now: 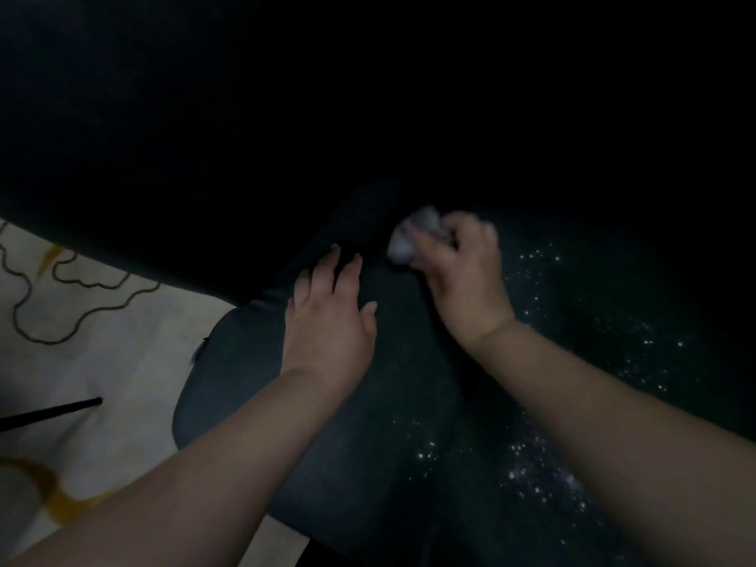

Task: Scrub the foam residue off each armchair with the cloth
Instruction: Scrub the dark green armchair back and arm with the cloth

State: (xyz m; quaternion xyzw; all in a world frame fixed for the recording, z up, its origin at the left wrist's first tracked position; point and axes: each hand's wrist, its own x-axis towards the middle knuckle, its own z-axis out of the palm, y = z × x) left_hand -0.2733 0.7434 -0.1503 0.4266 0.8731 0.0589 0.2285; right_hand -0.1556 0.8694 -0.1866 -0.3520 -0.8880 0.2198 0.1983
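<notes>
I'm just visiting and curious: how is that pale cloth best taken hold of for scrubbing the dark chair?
Bunch the cloth into a wad and close the grip around it from above, as the right hand does here, leaving a lobe sticking out past the fingers toward the armchair. It is soft and shapeless, so only a wad gives something firm to press. The left hand rests flat on the upholstery.

Dark padded armchair arm (368, 403) has open room toward its near end, but the flat left hand (327, 321) and cloth-gripping right hand (462, 276) crowd the far part.
</notes>
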